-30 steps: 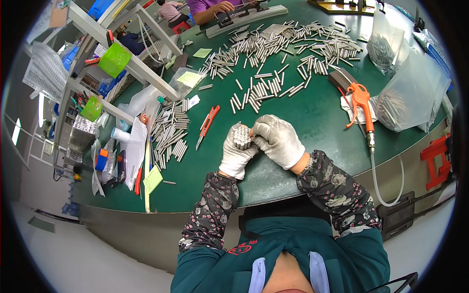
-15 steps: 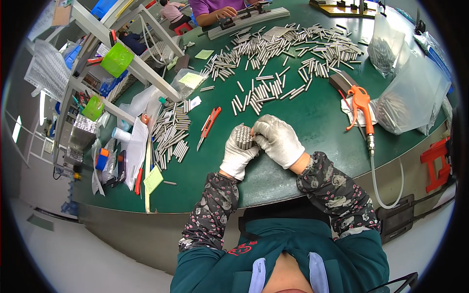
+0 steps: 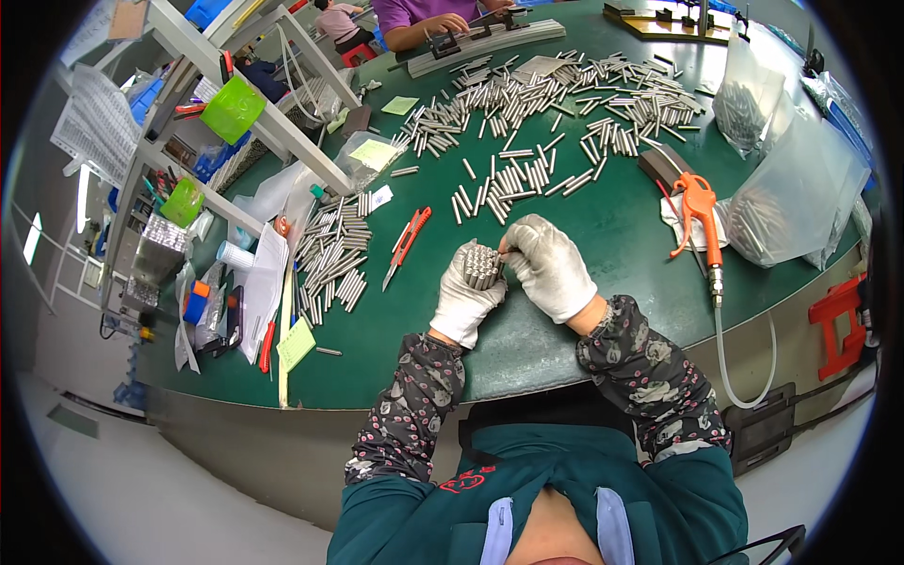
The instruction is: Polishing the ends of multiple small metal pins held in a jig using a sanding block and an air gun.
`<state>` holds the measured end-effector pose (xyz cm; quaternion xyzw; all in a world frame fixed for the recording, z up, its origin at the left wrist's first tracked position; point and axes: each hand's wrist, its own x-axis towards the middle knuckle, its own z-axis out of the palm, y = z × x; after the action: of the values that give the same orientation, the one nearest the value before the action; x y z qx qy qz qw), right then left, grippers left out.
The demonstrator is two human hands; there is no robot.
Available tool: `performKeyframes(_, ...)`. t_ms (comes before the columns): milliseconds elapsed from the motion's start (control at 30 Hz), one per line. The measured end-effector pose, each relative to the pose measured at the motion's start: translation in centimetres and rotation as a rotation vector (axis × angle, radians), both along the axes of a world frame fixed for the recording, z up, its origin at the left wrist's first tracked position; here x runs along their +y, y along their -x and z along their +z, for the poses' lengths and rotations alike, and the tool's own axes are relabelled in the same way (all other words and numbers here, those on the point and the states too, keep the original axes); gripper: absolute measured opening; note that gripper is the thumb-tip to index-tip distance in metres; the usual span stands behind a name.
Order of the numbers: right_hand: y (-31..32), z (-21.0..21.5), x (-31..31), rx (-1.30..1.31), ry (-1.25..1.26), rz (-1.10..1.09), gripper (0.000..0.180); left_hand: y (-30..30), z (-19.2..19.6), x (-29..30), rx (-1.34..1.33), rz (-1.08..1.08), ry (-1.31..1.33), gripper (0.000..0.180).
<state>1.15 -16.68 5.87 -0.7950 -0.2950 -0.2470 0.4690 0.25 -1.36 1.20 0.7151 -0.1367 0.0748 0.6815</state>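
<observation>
My gloved left hand point(image 3: 460, 306) is wrapped round a bundle of short metal rods point(image 3: 482, 267), held with their round ends facing up. My gloved right hand point(image 3: 551, 273) is at the bundle's right edge, thumb and fingertips pinched together; what they pinch, if anything, is too small to make out. Beyond my hands, many loose metal rods point(image 3: 513, 179) lie scattered over the green table point(image 3: 612, 250). Another heap of rods point(image 3: 334, 247) lies to the left. Between that heap and my hands is an orange utility knife point(image 3: 408, 247).
An orange air blow gun point(image 3: 698, 209) with a hose lies at right, beside plastic bags point(image 3: 796, 202) of rods. On the left stand a white frame shelf point(image 3: 297, 141), papers point(image 3: 266, 297) and a red-handled tool point(image 3: 267, 347). A co-worker's hand point(image 3: 443, 24) works at a metal rail fixture point(image 3: 490, 45).
My right hand's fingertips have shifted slightly right, along the bundle's edge. More of the rod ends now show. The left hand keeps its hold, and the whole view has shifted slightly.
</observation>
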Motion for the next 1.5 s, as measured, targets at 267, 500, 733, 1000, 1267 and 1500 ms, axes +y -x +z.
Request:
performKeyframes(267, -0.5, -0.3, -0.4, 0.073, 0.029, 0.131, 0.013, -0.7, -1.3, 0.0, -0.114, 0.082, -0.098, 0.036)
performKeyframes(500, -1.6, 2.2, -0.2, 0.607, -0.609, 0.104, 0.006, -0.7, -1.4, -0.2, -0.164, 0.056, -0.008, 0.042)
performKeyframes(733, 0.4, 5.3, 9.6, 0.342, 0.125, 0.451, 0.011, -1.5, -4.2, -0.5, -0.084, 0.109, 0.128, 0.045)
performKeyframes(1000, -1.4, 1.4, 17.8, 0.447, 0.537, 0.200, 0.020, -1.4, -3.5, -2.2, -0.191, 0.166, 0.189, 0.041)
performKeyframes(1267, -2.5, 8.3, 8.9, -0.020, 0.361, 0.155, 0.011, -1.7, -1.1, 0.1, -0.241, 0.159, -0.331, 0.034)
performKeyframes(1500, -2.3, 6.7, 3.6, 0.075, 0.597, 0.086, 0.007, -1.8, -2.1, -0.5, -0.061, 0.191, -0.089, 0.040)
